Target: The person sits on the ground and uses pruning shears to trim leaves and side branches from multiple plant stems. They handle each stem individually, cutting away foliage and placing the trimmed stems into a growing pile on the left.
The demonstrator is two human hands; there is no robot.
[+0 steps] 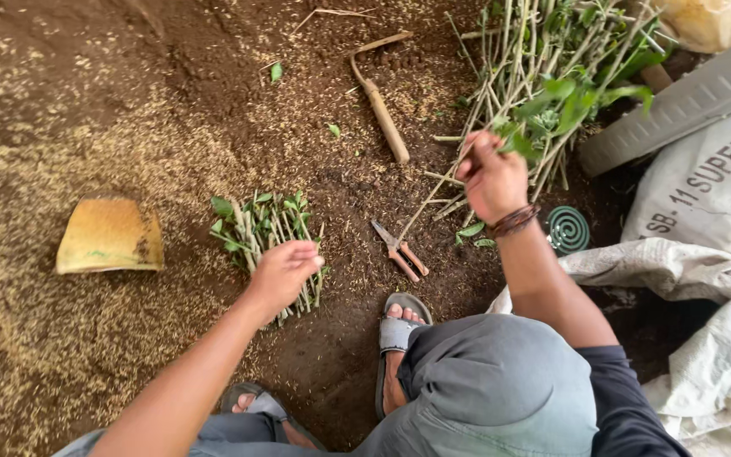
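My left hand (283,272) rests on a small row of short green cuttings (257,227) lying on the brown soil, fingers curled over their lower ends. My right hand (492,176) is closed around a long thin green stem (433,199) that runs out of a big heap of leafy stems (543,76) at the upper right. A pair of small pruning shears (398,250) with orange-brown handles lies on the soil between my hands. A beaded bracelet sits on my right wrist.
A wooden-handled hoe (380,97) lies at the top centre. A yellow curved scoop-like piece (110,236) sits at left amid scattered rice husks. White sacks (712,195), a grey plastic edge (687,106) and a green spiral coil (568,228) crowd the right. My sandalled feet (395,334) are below.
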